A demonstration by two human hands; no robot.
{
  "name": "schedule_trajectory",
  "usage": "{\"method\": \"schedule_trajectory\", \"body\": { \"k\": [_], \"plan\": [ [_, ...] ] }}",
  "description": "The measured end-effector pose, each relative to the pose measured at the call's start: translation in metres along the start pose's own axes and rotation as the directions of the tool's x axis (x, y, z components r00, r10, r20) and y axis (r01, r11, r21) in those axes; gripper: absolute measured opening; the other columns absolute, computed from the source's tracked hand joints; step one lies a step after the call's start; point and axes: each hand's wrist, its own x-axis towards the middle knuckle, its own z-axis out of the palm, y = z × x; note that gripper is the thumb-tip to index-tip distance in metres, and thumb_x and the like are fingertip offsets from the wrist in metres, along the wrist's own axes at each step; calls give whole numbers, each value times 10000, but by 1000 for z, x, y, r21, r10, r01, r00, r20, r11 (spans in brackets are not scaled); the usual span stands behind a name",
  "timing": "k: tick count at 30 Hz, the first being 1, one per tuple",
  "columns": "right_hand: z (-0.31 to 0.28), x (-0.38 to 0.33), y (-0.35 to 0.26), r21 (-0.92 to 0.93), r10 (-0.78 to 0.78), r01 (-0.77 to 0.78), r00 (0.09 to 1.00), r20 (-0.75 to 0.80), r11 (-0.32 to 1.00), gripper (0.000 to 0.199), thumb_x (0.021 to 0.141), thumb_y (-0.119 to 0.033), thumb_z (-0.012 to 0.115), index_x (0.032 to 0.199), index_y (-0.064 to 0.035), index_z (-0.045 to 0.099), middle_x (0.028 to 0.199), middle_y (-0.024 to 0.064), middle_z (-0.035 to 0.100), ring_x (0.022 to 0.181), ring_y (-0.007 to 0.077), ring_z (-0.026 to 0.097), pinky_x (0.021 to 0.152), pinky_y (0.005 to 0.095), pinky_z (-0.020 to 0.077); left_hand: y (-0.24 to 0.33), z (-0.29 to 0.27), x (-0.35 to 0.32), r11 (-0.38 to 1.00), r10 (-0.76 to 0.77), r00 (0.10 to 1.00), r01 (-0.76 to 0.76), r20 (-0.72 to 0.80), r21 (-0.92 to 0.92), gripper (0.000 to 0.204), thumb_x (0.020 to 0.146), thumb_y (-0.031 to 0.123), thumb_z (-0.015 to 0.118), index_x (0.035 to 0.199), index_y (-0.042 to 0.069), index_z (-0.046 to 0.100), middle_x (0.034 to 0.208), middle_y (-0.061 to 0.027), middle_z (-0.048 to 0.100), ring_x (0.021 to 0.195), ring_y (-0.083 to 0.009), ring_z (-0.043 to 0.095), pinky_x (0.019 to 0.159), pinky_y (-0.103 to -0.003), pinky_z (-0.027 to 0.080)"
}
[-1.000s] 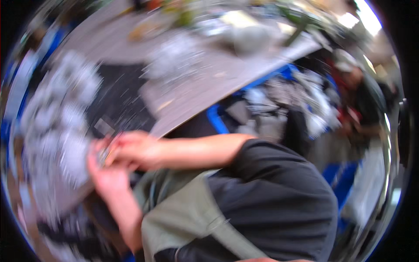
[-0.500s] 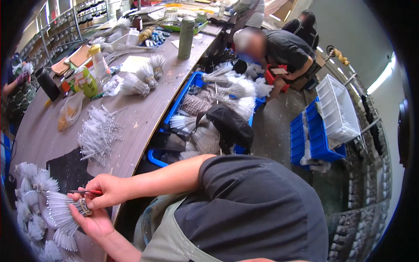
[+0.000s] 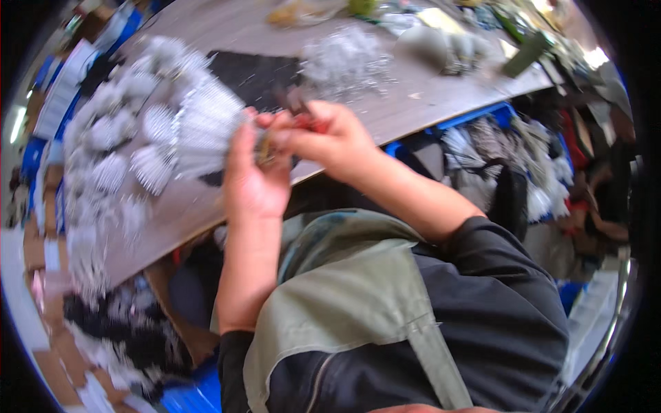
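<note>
My left hand (image 3: 258, 189) is closed around the narrow base of a fan-shaped bundle of thin, clear-white rods (image 3: 206, 127). The rods spread away from the fingers toward the left. A gold-coloured band (image 3: 264, 148) shows at the base, partly covered by fingers. My right hand (image 3: 334, 141) is closed on a small red-handled tool (image 3: 313, 124) with a dark, blurred tip, perhaps pliers or snips. Its fingers meet the left ones at the bundle's base. Motion blur hides the exact contact. Beneath the bundle lies a black mat (image 3: 255, 74).
Several similar white bundles (image 3: 107, 131) crowd the table's left side. Loose white rods (image 3: 348, 58) lie beyond the mat. A green bottle (image 3: 527, 55) stands at the far right of the table. Below the table edge, a blue bin (image 3: 478, 117) holds more bundles and dark cloth.
The view has swung left, so hands and bundle appear nearer the middle. Both hands keep hold of the bundle and the red-handled tool. The people nearby are no longer clearly seen.
</note>
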Motion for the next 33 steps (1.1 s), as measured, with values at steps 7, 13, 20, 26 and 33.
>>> {"method": "schedule_trajectory", "body": {
  "k": [7,13,20,26,33],
  "plan": [
    [17,13,6,-118,106,-121,986,-128,986,105,833,-134,678,850,-34,653,726,-17,612,689,42,551,599,207,454,12,4,-13,996,48,977,-30,-208,86,240,828,194,663,1038,117,575,1038,-65,622,966,-178,567,892,-409,399],
    [16,9,27,-49,100,-112,974,-204,992,120,870,-155,630,828,-46,602,702,-22,598,617,45,511,559,219,422,11,8,-12,1000,-31,986,29,-166,-11,280,834,277,661,1038,115,556,1116,-87,607,1037,-219,546,932,-423,401],
    [8,5,42,-357,12,-31,998,-54,934,99,920,-115,547,967,-29,559,760,-13,563,685,74,517,645,237,454,12,5,-6,1000,-15,994,16,-107,5,446,836,479,596,1046,89,542,1225,-133,543,1070,-238,523,944,-386,404],
    [10,4,31,-640,99,-123,992,-74,758,138,894,-119,578,964,-2,556,815,16,608,740,100,552,676,262,463,10,8,-6,998,8,991,0,-132,62,556,824,550,564,1080,61,505,1215,-141,535,1109,-247,492,993,-386,366],
    [12,7,33,-522,132,-155,988,-80,839,179,863,-127,619,984,0,584,841,24,622,781,68,512,712,269,456,6,1,-5,998,-1,994,7,-108,58,598,818,601,527,1059,54,553,1340,-187,418,1193,-284,429,1044,-450,315]
  ]
}}
